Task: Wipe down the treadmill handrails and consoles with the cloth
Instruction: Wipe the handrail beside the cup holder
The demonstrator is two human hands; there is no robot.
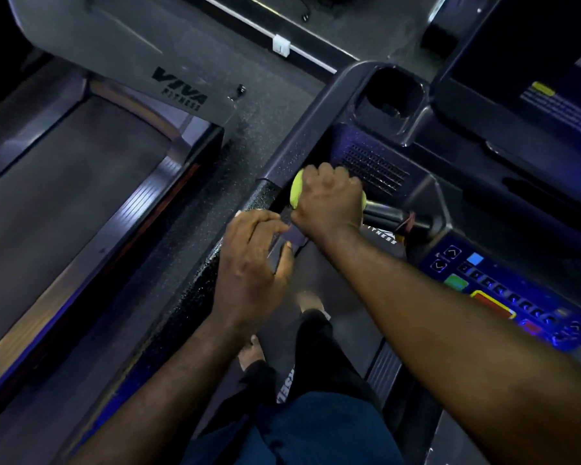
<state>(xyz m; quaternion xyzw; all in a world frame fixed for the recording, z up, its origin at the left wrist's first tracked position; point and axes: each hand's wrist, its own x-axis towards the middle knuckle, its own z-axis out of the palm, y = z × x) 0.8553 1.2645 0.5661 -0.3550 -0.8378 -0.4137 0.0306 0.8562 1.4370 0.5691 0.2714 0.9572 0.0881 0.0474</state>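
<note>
The yellow-green cloth [296, 193] is bunched inside the right hand [329, 203], whose grip is closed tight round both the cloth and the short bar [393, 216] that juts from the console housing, just below the vent grille [376, 169]. Only two small edges of cloth show past the fist. With so little fabric spread out, the likely fault is a narrow wiped band: the underside and far end of the bar could be missed unless the fist twists and slides. The left hand [252, 260] sits just beside it, its grip curled over the inner edge of the side handrail [292, 135], thumb beneath, so the two hands may crowd each other when the cloth crosses to that rail. Further out, the console [503, 297] is lit, and a careless pass over its keys or the red button [492, 305] could set the belt [346, 317] moving under the person's feet. The cup holder [396, 92] looks deep and easy to skip.
</note>
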